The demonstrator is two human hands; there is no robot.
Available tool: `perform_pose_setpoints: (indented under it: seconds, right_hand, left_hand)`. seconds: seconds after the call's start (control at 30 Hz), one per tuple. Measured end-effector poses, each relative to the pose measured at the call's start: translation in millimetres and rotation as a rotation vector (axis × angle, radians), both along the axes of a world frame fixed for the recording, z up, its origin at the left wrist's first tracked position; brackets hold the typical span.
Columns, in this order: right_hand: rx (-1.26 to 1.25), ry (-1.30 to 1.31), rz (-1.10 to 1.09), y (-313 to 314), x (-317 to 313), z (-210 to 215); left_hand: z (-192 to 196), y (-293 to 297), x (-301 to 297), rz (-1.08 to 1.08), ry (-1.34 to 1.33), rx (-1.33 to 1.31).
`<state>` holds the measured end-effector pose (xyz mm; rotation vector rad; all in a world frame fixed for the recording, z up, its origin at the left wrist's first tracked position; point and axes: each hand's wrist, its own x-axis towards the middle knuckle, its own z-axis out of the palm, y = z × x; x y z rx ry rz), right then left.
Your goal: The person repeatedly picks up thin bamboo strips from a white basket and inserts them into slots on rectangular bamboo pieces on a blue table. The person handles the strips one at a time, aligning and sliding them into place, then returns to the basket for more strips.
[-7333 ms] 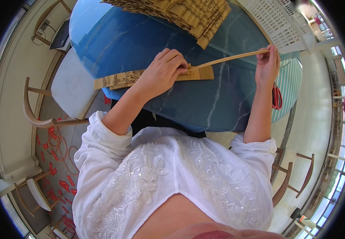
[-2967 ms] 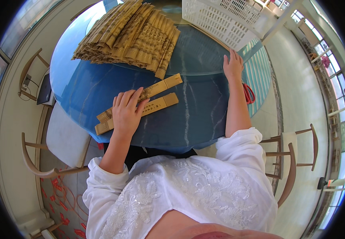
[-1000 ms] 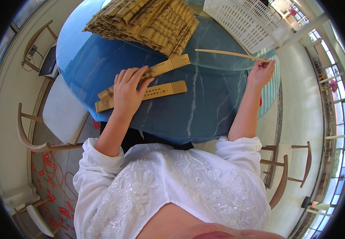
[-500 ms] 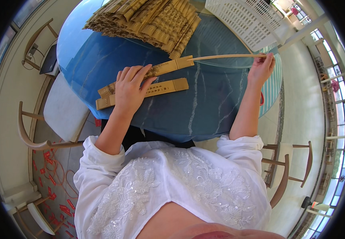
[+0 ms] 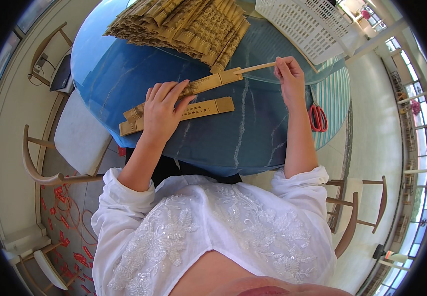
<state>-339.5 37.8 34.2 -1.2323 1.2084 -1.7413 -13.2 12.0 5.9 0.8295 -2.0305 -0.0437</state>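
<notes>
Near the middle of the blue table, my left hand [image 5: 161, 111] rests with curled fingers over a gold paper sleeve [image 5: 216, 81], thumb and fingers gripping it. A pale wooden chopstick [image 5: 257, 68] is partly inside the sleeve's right end. Its outer end is pinched between the fingertips of my right hand [image 5: 290, 79]; whether it is one stick or a pair I cannot tell. Just below, another gold sleeve [image 5: 206, 109] with dark print lies flat, its left part under my left hand. Beyond them spreads a large heap of gold sleeves [image 5: 179, 29].
A white perforated plastic basket [image 5: 312, 34] stands at the far right of the marbled blue table [image 5: 253, 143]. Red-handled scissors [image 5: 318, 118] lie near the right edge on a striped cloth. Wooden chairs [image 5: 46, 180] stand on both sides, and red scraps litter the floor at left.
My right hand has moved left, and more of the chopstick is inside the sleeve. The red scissors now show fully. My left hand stays in place on the sleeve.
</notes>
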Motion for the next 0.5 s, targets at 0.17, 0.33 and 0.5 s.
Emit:
perform_pose_setpoints:
  seconds: [0.17, 0.33, 0.5]
  right_hand:
    - [0.131, 0.144, 0.066, 3, 29, -3]
    - [0.175, 0.139, 0.166, 6, 38, 0]
    - [0.198, -0.147, 0.374, 8, 27, 5]
  left_hand:
    - [-1, 0, 0, -0.003, -0.015, 0.007]
    - [-1, -1, 0, -0.012, -0.015, 0.015]
    - [-1, -1, -1, 0.0, 0.014, 0.008]
